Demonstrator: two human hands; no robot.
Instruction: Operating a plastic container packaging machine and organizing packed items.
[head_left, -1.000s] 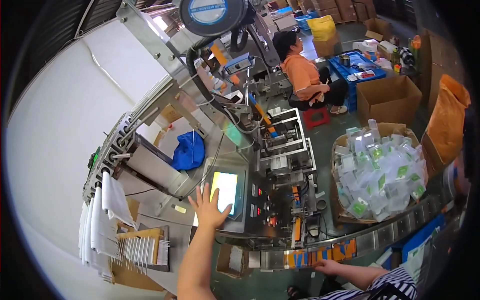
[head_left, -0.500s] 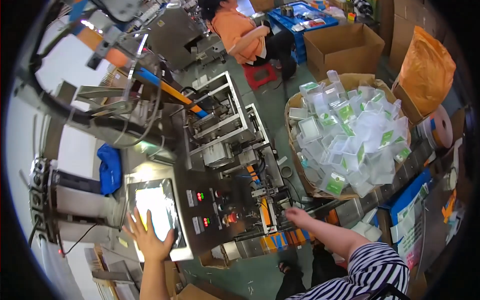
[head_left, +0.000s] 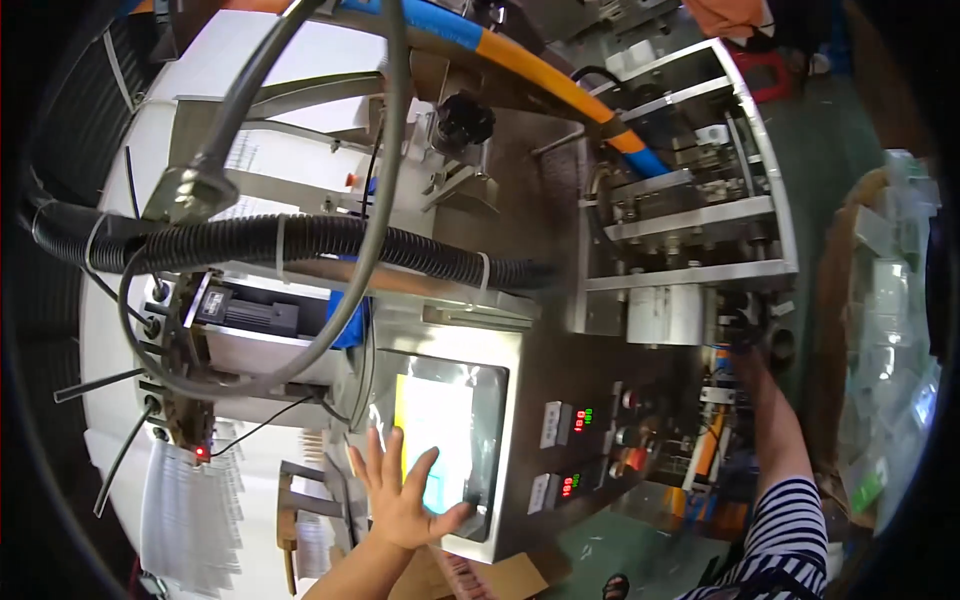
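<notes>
My left hand (head_left: 405,495) is spread over the lower left part of a bright touch screen (head_left: 440,430) set in a metal control panel. Its fingers are apart and it holds nothing; whether the fingertips press on the glass I cannot tell. From the lower right my right arm, in a striped sleeve, reaches forward along the far side of the machine. My right hand (head_left: 742,328) is dark and blurred beside a pale metal cylinder (head_left: 665,315), and its fingers cannot be made out. Small red and green digit displays (head_left: 580,420) sit between the two hands.
A metal-framed mechanism (head_left: 690,200) stands ahead of my right hand. Black corrugated hose (head_left: 330,240) and a grey cable loop cross above the screen. On the right is a large box of clear plastic boxes (head_left: 890,320). A red stool (head_left: 762,75) stands at the back.
The view has swung left and closer to the machine. My left hand stays spread at the screen. My right hand has moved farther forward, from near the orange strip to beside the cylinder.
</notes>
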